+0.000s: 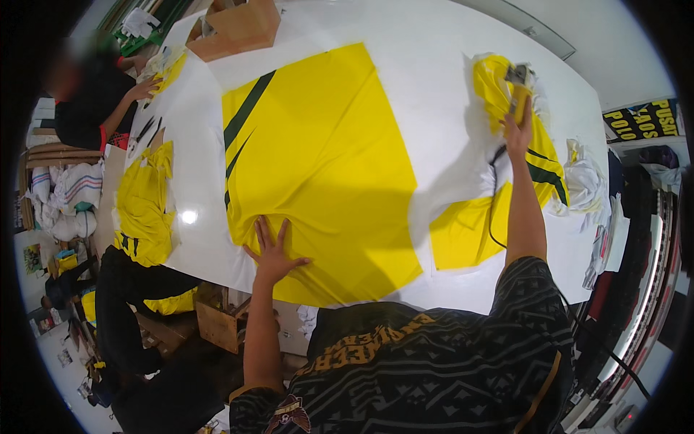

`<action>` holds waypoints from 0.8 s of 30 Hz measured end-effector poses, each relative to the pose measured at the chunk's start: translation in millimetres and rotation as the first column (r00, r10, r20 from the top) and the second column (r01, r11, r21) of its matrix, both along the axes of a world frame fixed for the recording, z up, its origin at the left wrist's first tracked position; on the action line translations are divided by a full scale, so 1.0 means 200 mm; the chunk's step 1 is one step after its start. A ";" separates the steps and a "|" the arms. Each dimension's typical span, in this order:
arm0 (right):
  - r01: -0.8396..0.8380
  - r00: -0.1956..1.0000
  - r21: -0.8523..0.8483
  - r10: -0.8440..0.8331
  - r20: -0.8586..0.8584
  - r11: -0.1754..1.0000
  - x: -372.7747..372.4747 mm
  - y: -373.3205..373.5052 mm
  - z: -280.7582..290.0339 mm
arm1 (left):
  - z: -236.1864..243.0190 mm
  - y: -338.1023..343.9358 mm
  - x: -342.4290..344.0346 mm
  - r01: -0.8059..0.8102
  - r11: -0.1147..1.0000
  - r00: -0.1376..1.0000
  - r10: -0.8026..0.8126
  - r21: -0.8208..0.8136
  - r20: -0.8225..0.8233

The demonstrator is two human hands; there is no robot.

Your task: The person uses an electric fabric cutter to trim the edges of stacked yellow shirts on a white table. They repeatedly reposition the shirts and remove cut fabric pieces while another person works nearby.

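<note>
My left hand lies flat with its fingers spread on a large yellow fabric panel with dark green stripes along its left edge. Creases run out from under the fingers. At the right of the table, my right hand is wrapped round the yellow handle of a corded electric fabric cutter with a grey metal head. That tool is over a bunched yellow and white fabric pile, and its blade is too small to make out. Its black cord hangs across a smaller yellow cloth piece.
A cardboard box stands on the white table at the far left. White scraps lie near the right edge. On the left, a co-worker handles cloth beside scissors and a yellow garment heap.
</note>
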State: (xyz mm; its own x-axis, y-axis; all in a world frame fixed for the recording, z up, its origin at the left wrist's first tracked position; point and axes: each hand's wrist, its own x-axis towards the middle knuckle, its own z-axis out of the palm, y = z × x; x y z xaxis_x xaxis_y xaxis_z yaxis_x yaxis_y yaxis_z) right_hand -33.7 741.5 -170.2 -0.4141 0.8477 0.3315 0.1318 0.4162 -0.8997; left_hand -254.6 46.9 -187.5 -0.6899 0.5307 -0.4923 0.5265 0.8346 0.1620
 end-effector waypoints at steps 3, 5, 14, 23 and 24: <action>0.130 0.987 0.008 -0.130 0.099 0.992 0.47 0.02 0.13 | -0.02 -0.03 -0.13 0.068 0.998 0.998 -0.068 -0.010 -0.015; 0.213 0.975 0.041 -0.215 0.053 0.976 0.73 -0.02 0.23 | -0.02 -0.06 -0.29 0.058 0.998 0.998 -0.058 0.021 -0.037; 0.376 0.913 -0.092 -0.386 -0.131 0.922 1.56 -0.38 0.52 | 0.13 0.57 -0.52 -0.019 0.998 0.964 0.001 -0.064 -0.267; 0.231 0.891 -0.404 -0.359 -0.279 0.885 1.61 -0.90 0.57 | -0.19 1.64 0.31 0.318 0.897 0.947 -0.286 0.307 -0.147; 0.203 0.895 -0.420 -0.342 -0.286 0.884 1.61 -0.92 0.55 | -0.19 1.68 0.41 0.408 0.837 0.899 -0.439 0.365 0.001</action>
State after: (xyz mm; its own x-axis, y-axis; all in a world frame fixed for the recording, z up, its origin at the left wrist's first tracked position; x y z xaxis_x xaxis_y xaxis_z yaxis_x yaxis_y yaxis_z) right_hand 288.6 558.1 -59.5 -0.0667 0.9966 0.0478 -0.1541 0.0370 -0.9874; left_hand -173.6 383.2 -225.7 -0.3242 0.9081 -0.2650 0.7878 0.4142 0.4559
